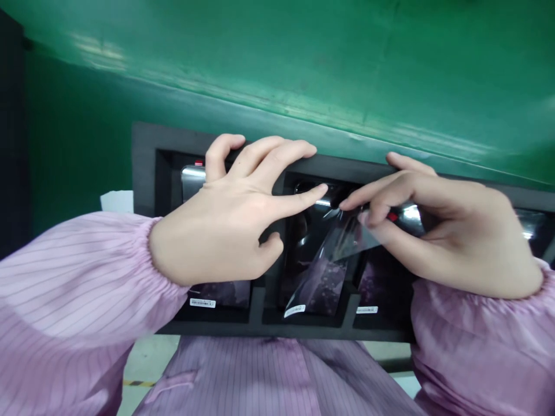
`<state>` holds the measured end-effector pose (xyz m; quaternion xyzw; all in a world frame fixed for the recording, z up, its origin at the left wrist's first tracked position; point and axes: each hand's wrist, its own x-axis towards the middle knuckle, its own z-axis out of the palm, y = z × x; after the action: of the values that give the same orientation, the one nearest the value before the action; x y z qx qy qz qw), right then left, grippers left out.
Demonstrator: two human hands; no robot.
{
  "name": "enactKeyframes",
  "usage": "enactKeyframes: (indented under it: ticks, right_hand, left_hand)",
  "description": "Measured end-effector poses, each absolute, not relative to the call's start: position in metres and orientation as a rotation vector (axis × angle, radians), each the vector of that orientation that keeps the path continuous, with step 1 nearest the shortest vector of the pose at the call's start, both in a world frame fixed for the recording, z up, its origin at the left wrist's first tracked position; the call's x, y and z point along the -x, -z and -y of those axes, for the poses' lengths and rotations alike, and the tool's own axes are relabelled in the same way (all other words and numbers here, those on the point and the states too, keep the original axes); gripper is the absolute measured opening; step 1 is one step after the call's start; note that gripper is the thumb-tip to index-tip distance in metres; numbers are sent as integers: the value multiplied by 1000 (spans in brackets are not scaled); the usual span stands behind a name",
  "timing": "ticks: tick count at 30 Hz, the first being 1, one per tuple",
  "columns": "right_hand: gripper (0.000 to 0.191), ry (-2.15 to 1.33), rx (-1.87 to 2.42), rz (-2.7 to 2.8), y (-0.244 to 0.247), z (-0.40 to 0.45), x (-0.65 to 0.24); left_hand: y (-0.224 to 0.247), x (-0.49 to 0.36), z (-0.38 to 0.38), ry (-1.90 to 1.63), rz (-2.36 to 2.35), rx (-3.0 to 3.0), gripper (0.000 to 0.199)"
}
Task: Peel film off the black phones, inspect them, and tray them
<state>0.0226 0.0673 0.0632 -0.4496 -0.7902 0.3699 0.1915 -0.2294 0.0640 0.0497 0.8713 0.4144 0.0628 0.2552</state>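
Observation:
In the middle pocket of the black tray [145, 156] lies a glossy black phone [297, 268] with a dark purple picture on its lower part. A clear film [347, 240] is lifted off its upper right side, and a small white barcode label [295, 311] sits at the lower left. My right hand [463, 225] pinches the film's upper corner between thumb and fingers. With fingers spread, my left hand [229, 225] lies over the tray, its index fingertip at the phone's top edge. Beneath that hand another phone [229, 293] is partly hidden.
To the right, a third phone [373, 283] with a barcode label rests in its own pocket, and part of another phone [531, 222] shows farther right. Behind the tray spreads a green surface [303, 63]. White paper [117, 201] pokes out at the tray's left end.

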Motion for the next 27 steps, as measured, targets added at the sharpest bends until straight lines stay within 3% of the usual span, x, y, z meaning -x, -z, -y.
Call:
enactKeyframes:
  ticks: [5, 7, 12, 18, 21, 27]
  right_hand:
    - [1, -795, 1286, 2358, -71, -64, -12]
    - [9, -797, 1351, 2375, -78, -64, -5]
    - [34, -1245, 1316, 2254, -91, -70, 20]
    - [34, -1723, 1185, 1818, -80, -72, 44]
    - [37, -1854, 1266, 1477, -72, -64, 43]
    - [40, -1907, 1328, 1063, -71, -46, 27]
  left_hand:
    - [-48, 234, -64, -200, -1035, -2389, 59]
    - [-45, 234, -63, -248, -1052, -2365, 61]
    - [-33, 230, -60, -316, -1154, -2379, 63]
    - [-27, 233, -63, -256, -1191, -2435, 93]
    - [-27, 234, -64, -255, -1172, -2464, 103]
    - [-27, 234, -62, -290, -1183, -2479, 102]
